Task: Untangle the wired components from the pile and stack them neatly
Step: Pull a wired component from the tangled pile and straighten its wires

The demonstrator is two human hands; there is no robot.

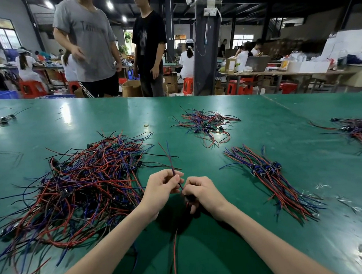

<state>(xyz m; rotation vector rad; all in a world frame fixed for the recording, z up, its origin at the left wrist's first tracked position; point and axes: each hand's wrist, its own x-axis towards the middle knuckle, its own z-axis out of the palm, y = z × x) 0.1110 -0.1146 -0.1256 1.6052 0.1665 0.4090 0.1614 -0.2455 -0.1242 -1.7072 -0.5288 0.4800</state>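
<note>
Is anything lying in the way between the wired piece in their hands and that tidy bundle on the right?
Nothing visible does. The wired piece, held by the left hand and right hand, is separated from the tidy bundle only by bare green table.

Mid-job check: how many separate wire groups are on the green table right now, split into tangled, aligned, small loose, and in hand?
Tangled heaps: 3 (near-left heap, far-centre heap, far-right heap)
Aligned stack: 1
Small far-left cluster: 1
Held component, between left hand and right hand: 1
Total: 6
</note>
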